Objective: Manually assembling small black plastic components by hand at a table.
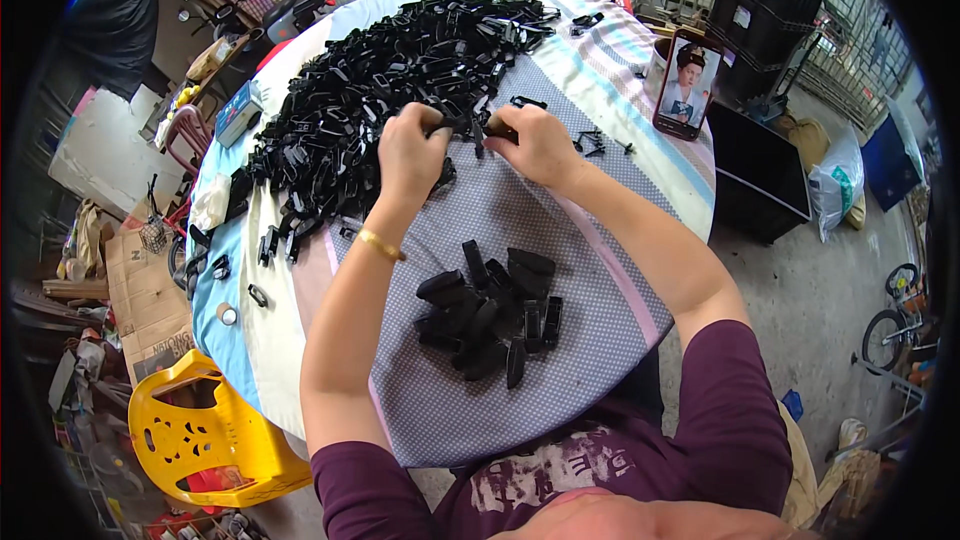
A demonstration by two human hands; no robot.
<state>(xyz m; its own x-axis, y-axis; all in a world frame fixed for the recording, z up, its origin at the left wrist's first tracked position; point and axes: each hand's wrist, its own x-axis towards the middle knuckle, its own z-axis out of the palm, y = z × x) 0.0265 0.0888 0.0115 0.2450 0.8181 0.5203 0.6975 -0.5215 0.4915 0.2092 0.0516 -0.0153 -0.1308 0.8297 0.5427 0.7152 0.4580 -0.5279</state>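
"Black plastic pieces [375, 90], and plenty of them: where do they lie?"

"Most make a broad heap on the far left part of the round table [420, 430]. A smaller cluster [484, 320] sits close to the person's body, between the forearms [345, 315]."

"And the hands?"

"Left hand [410, 155] and right hand [540, 145] nearly meet at the heap's near right side. Both look pinched on a small black piece [478, 130] between them; whether that is one part or two, I cannot tell (dark against dark hides any join)."

"What might go wrong?"

"A slip, I'd say. With so small a thing held by the fingertips, a hard push or twist could shoot it into the heap, and the matching colour would make it hard to pick out again."

"Anything nearer the body?"

"A low sweep of an arm could scatter that cluster, perhaps over the table's near edge. Those loose small parts [593, 143] just beyond the right wrist could be knocked, too."

"And the phone [688, 85]?"

"It stands upright on the right, its screen lit; a glance there could make the fingers misplace their grip."
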